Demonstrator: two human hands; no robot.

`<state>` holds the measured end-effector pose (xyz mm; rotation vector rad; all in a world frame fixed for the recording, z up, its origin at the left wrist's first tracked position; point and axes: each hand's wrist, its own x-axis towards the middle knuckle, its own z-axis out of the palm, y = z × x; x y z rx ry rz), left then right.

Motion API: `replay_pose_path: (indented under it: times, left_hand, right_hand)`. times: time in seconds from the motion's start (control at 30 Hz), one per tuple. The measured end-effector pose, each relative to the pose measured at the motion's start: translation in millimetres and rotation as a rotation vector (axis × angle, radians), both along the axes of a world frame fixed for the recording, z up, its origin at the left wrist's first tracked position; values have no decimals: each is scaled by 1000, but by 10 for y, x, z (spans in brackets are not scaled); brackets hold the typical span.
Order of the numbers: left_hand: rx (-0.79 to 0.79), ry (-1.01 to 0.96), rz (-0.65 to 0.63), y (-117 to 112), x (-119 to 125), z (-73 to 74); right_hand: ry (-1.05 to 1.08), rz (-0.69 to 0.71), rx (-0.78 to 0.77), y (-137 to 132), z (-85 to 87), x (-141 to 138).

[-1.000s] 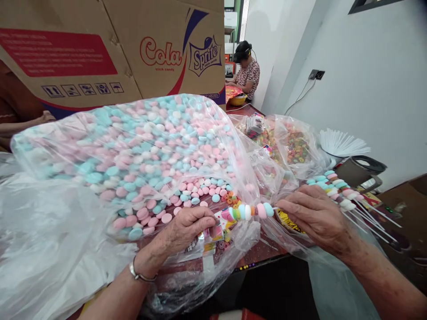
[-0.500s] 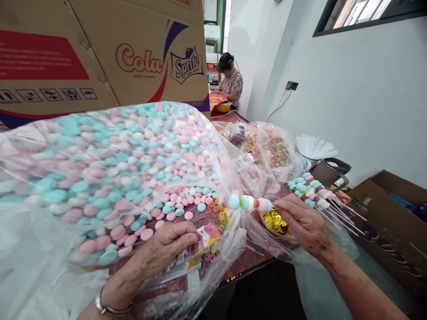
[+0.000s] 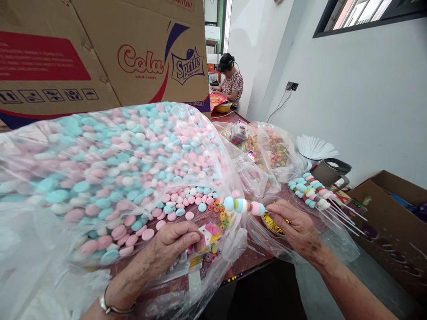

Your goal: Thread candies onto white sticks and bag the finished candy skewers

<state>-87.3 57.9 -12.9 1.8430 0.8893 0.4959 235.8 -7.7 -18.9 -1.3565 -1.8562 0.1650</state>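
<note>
My right hand (image 3: 296, 229) pinches the end of a marshmallow skewer (image 3: 245, 206), strung with blue, white and pink marshmallows and ring-shaped gummies. The skewer lies nearly level and its tip points left. My left hand (image 3: 171, 244) is closed on the edge of a small printed plastic bag (image 3: 211, 233), pink, yellow and white, just below the skewer's tip. Bag and skewer look apart. Beneath my right hand a bowl of gold twist ties (image 3: 271, 222) is partly hidden. Loose ring gummies (image 3: 223, 216) lie beside the small bag.
A big clear bag of marshmallows (image 3: 133, 155) fills the left, before a cardboard carton (image 3: 140, 89). Finished skewers (image 3: 313, 191) lie at right near a mug (image 3: 330, 171) and white sticks (image 3: 315, 146). Another person (image 3: 231, 82) sits at the far end.
My right hand has moved slightly left and down with the skewer, bringing it nearer the small bag. My left hand has shifted slightly right, still on the bag.
</note>
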Motion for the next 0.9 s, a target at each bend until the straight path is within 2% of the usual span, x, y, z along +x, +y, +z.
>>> replay_pose_path:
  times: [0.13, 0.2, 0.27, 0.33, 0.4, 0.5, 0.57, 0.67, 0.73, 0.8, 0.83, 0.87, 0.9]
  left_hand:
    - [14, 4, -17, -43, -6, 33]
    - [28, -46, -41, -98, 51, 94]
    - [42, -116, -12, -177, 152, 160]
    - [11, -176, 81, -272, 279, 195]
    - [-95, -213, 210, -369, 409, 176]
    - [-301, -316, 417, -477, 566, 90]
    - [-373, -409, 546, -506, 630, 61]
    - [-381, -500, 635, -490, 658, 120]
    - [-347, -479, 602, -462, 637, 185]
    - [-291, -413, 548, -439, 591, 214]
    - [-264, -386, 541, -432, 563, 207]
    - [-251, -368, 549, -430, 535, 187]
    - [-256, -365, 574, -434, 509, 158]
  right_hand:
    - [103, -7, -21, -29, 25, -120]
    - [233, -30, -57, -82, 30, -276]
    - [389, -17, -133, -151, 22, -498]
    - [512, 52, -271, -208, 0, -754]
    - [651, 124, -338, -235, -31, -996]
    - [753, 209, -320, -230, -53, -1244]
    - [685, 243, -297, -218, -24, -1290]
    - [410, 232, -229, -188, 100, -1124]
    - [234, 145, -130, -121, 214, -840]
    - [83, -99, -7, 16, 318, -437]
    - [-22, -248, 2, 112, 355, -209]
    - [-138, -385, -60, 224, 376, 21]
    - [-176, -432, -105, 348, 378, 241]
